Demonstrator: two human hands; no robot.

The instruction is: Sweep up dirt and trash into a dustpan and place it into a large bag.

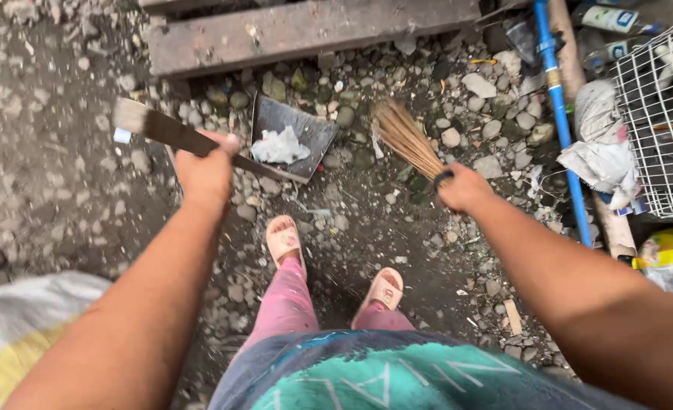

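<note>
1. Low in the frame, nearest the camera: my teal-and-grey shirt front [397,376], pink trousers [287,304], and both feet in pale pink sandals [285,240] on damp, dark gravel ground [63,175].
2. Lower left corner: a white and yellow sack [17,334], partly cut off by the frame edge.
3. Left of centre: my left hand [206,171] is closed in a fist around the long flat handle [162,130] of a dustpan [291,137]. The handle runs up toward the upper left.
4. Centre, just above my left foot: the dustpan's dark grey tray sits tilted on the stones, with a crumpled white scrap [279,146] lying inside it.
5. Right of centre: my right hand [464,188] is clenched around the bound end of a stick broom [409,140]. Its straw bristles fan up and left, tips on the pebbles just beside the dustpan's right edge; touching or not, I cannot tell.
6. Right edge: a blue pipe [560,114] runs down the frame, with white plastic bags [598,144] and a white wire cage [659,114] beside it.
7. Top of frame, farthest: a weathered wooden plank [306,30] lies across the stones.
</note>
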